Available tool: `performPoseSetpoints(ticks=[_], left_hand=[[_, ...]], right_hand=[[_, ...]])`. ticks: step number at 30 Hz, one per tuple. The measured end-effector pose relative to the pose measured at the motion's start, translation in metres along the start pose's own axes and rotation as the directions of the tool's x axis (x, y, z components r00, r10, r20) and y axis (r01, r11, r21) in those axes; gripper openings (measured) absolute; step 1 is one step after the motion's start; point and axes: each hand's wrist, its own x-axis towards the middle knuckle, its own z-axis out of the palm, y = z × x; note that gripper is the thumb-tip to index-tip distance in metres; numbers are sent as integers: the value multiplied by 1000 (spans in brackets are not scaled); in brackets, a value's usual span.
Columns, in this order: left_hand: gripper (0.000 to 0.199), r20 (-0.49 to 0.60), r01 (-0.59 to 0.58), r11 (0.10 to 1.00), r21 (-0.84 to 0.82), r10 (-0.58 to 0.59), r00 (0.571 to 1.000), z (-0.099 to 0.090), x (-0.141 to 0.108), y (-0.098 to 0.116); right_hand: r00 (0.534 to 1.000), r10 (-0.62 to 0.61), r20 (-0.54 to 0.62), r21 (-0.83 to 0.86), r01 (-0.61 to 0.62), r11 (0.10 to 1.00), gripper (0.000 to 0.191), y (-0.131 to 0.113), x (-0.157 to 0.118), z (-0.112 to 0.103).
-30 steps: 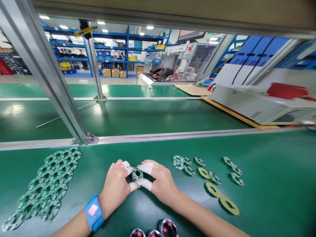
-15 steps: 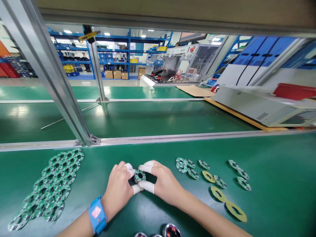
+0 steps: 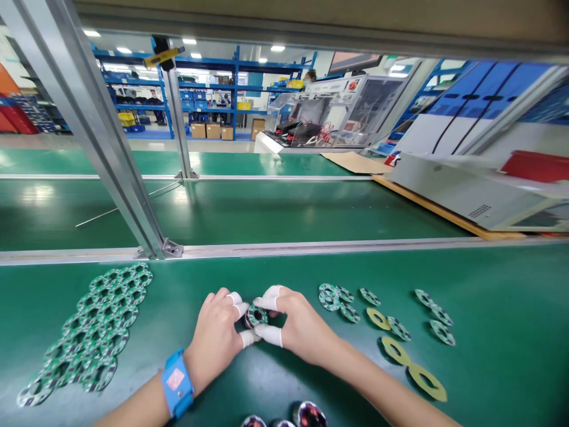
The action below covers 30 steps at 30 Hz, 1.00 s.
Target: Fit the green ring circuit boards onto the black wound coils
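Note:
A ring-shaped green circuit board [image 3: 251,314] sits over a small round part with a dark reddish side, which looks like a copper-wound stator [image 3: 247,322]. My left hand [image 3: 216,327], with white finger cots and a blue wrist strap [image 3: 176,384], grips the stator from the left. From the right, my right hand [image 3: 304,325] pinches the board's edge between thumb and fingers, also in white cots. The board tilts slightly, and its underside is hidden. At the bottom edge stand several wound stators [image 3: 310,414], partly cut off.
Many ring boards [image 3: 104,320] lie in overlapping rows at left. Several loose ring boards [image 3: 328,296] and yellow rings [image 3: 427,382] are at right. An aluminium post [image 3: 111,160] rises at left behind a metal rail [image 3: 284,248]. A grey machine [image 3: 444,187] stands at back right.
The view has shifted slightly. Both hands stay at the stator, and the ring board is now tilted a little more, with the stator's side showing more at left.

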Motion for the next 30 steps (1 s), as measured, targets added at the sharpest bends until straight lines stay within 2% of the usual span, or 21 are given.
performPoseSetpoints(ticks=[7,10,14,16,19,24,30], left_hand=[[28,-55,-16,1000,18,16,998,4,1,-1],[29,-69,-19,1000,15,20,997,5,1,-1],[31,-89,-7,1000,15,9,996,5,2,0],[30,-90,4,1000,19,-2,996,5,3,2],[32,-95,5,999,34,-2,996,6,3,4],[32,-144,-20,999,49,27,989,9,3,5],[31,-151,-25,999,36,31,988,11,4,4]], right_hand=[[994,89,-58,-61,-93,994,14,-7,-1,9],[985,158,-65,5,-158,987,24,-7,-3,11],[984,179,9,181,-178,967,35,1,-3,5],[979,203,-22,218,-193,957,27,4,-1,1],[972,208,-114,120,-194,974,7,7,2,-1],[974,199,-105,-35,-204,978,11,4,3,2],[984,153,-90,-160,-166,973,13,0,-1,2]])
